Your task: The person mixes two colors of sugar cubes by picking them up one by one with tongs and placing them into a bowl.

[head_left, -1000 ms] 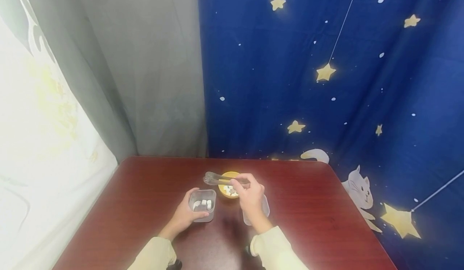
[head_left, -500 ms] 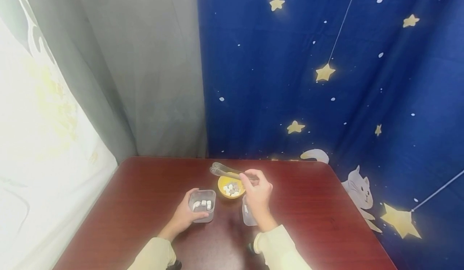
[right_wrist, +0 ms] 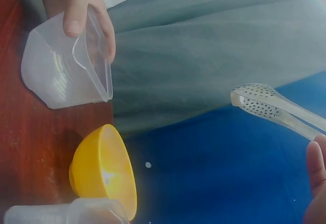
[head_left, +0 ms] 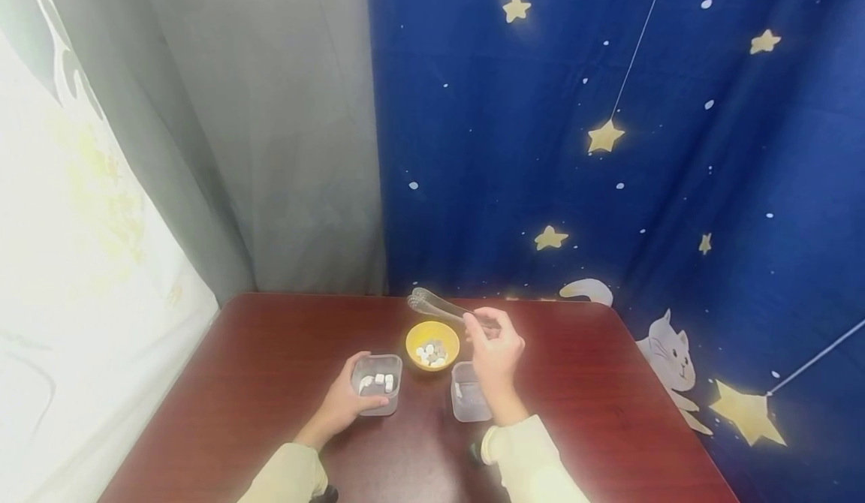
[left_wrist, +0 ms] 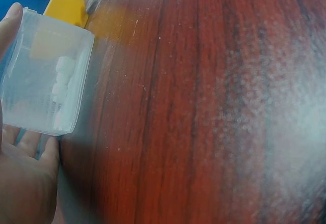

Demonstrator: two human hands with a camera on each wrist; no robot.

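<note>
My left hand (head_left: pixel 338 402) grips a clear plastic container (left_wrist: pixel 38 89) that stands on the table at left. Its thumb lies over the near rim, and several small white cubes (head_left: pixel 380 378) sit inside. Raised above the back of the table, my right hand (head_left: pixel 498 349) holds metal tongs (head_left: pixel 439 309) with perforated ends pointing left. Between those ends shows a small pale piece (right_wrist: pixel 237 99). The tongs hang behind and above a yellow bowl (head_left: pixel 432 330), which contains several white and greyish pieces (head_left: pixel 430 353).
A second clear container (head_left: pixel 471 414) stands at right, partly behind my right wrist, with a small white piece inside. The reddish-brown table (head_left: pixel 304 323) ends at the back against grey and blue curtains (head_left: pixel 459 150).
My right hand and the tongs have moved right and up, away from over the yellow bowl, uncovering it and more of the right container. The left hand has stayed on its container.
</note>
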